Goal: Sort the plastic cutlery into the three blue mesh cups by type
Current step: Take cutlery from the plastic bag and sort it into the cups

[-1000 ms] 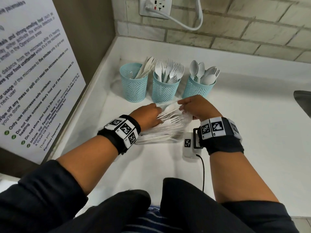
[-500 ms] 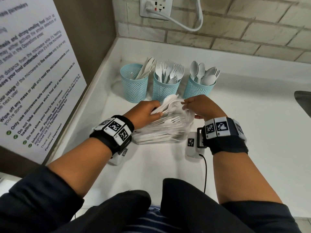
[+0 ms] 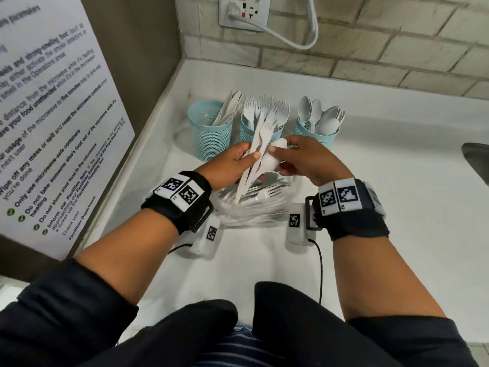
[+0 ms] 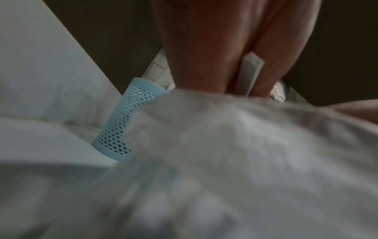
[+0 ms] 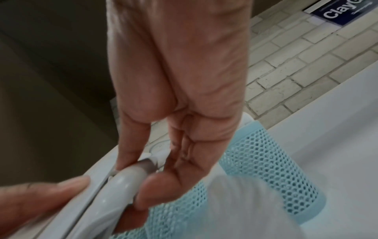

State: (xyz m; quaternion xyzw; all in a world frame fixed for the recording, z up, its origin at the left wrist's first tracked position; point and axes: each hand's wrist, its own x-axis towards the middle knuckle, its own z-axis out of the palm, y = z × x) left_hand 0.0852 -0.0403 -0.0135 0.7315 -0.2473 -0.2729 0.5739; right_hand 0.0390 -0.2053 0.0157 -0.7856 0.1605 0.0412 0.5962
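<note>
Three blue mesh cups stand at the back of the counter: the left cup (image 3: 210, 133) holds knives, the middle cup (image 3: 251, 135) forks, the right cup (image 3: 304, 132) spoons. In front of them my left hand (image 3: 248, 154) grips a bundle of white cutlery (image 3: 255, 168), forks and a knife, held almost upright. My right hand (image 3: 280, 157) pinches a white spoon (image 3: 274, 158) at that bundle; the right wrist view shows its thumb and fingers on the spoon's bowl (image 5: 122, 181). A clear bag of cutlery (image 3: 251, 207) lies below both hands.
The cups sit in a corner between a brick wall with a socket and cable (image 3: 244, 11) and a panel with a printed notice (image 3: 53, 115). A dark sink edge (image 3: 476, 160) shows at far right. The white counter (image 3: 383, 181) stretches to the right.
Both hands have lifted off the bag with a bundle of cutlery. It has swung from lying flat to nearly upright in front of the cups.
</note>
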